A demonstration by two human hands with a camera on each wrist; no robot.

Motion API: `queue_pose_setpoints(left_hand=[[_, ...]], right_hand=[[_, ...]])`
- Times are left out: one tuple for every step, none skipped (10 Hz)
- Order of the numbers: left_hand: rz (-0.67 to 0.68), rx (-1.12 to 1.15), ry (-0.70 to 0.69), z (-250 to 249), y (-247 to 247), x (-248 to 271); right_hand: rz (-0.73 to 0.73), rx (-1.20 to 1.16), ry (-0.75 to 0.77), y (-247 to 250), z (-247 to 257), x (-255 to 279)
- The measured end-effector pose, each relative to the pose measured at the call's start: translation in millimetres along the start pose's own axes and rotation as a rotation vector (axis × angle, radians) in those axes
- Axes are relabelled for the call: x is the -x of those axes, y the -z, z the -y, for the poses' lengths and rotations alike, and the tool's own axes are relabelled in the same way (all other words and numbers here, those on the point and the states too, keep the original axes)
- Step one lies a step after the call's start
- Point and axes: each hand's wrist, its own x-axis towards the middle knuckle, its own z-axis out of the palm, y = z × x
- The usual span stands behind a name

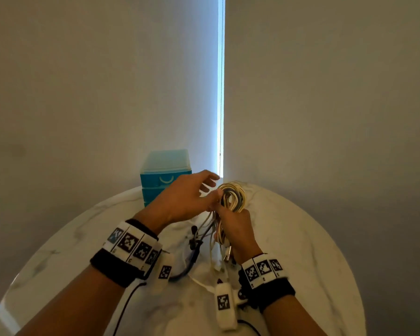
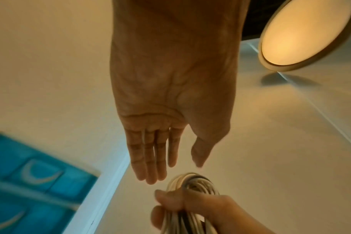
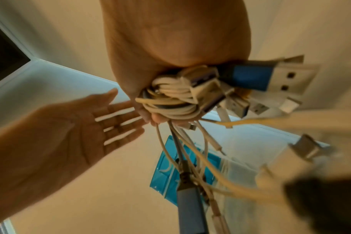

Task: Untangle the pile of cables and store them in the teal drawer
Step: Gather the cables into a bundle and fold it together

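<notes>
My right hand (image 1: 235, 224) grips a bundle of cream and grey cables (image 1: 232, 195), looped at the top, above the round table. Loose ends and USB plugs (image 3: 256, 79) spill out below the fist, some hanging toward the table. My left hand (image 1: 192, 192) is beside the loops with its fingers straight and spread, holding nothing; in the left wrist view the fingers (image 2: 148, 158) stop just short of the cable loop (image 2: 190, 182). The teal drawer unit (image 1: 165, 175) stands at the table's far edge, its drawers closed, just behind my left hand.
The white marble table (image 1: 301, 238) is round, with a wall and a blind close behind it. A dark cable (image 1: 192, 243) lies on the table under the bundle. A round ceiling lamp (image 2: 303, 31) is lit overhead.
</notes>
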Motion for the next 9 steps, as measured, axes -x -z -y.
queue_pose_setpoints(left_hand=[[0.093,-0.134,-0.05,-15.5,-3.5,-11.2],[-0.006,-0.141,-0.093,-25.9,-10.8,-16.9],[-0.11,-0.194,-0.11,-33.1,-14.5,-22.3],[-0.152,-0.225,-0.11,-39.7,-15.7,-25.2],[-0.122,-0.233,-0.101,-43.9,-14.4,-25.7],[-0.112,-0.261,-0.108,-44.7,-9.7,-25.3],[-0.07,-0.325,-0.175,-46.1,1.1,-21.6],[-0.023,-0.438,-0.24,-41.0,11.2,-17.6],[-0.041,-0.486,-0.293,-34.5,15.1,-14.4]], right_hand=[[-0.044,0.087,0.069,1.0,-1.5,-3.2],[-0.067,0.144,0.136,4.5,-3.0,-3.5],[-0.068,0.085,0.199,1.3,-6.0,2.9],[-0.073,0.113,0.234,1.3,-4.7,-2.6],[-0.081,0.155,0.241,4.9,-8.7,-7.5],[-0.047,0.077,0.268,4.8,-5.4,-3.6],[-0.007,0.093,0.314,2.0,0.0,-2.5],[0.043,0.221,0.298,-3.7,8.0,0.5],[0.05,0.332,0.289,-4.9,3.1,2.0]])
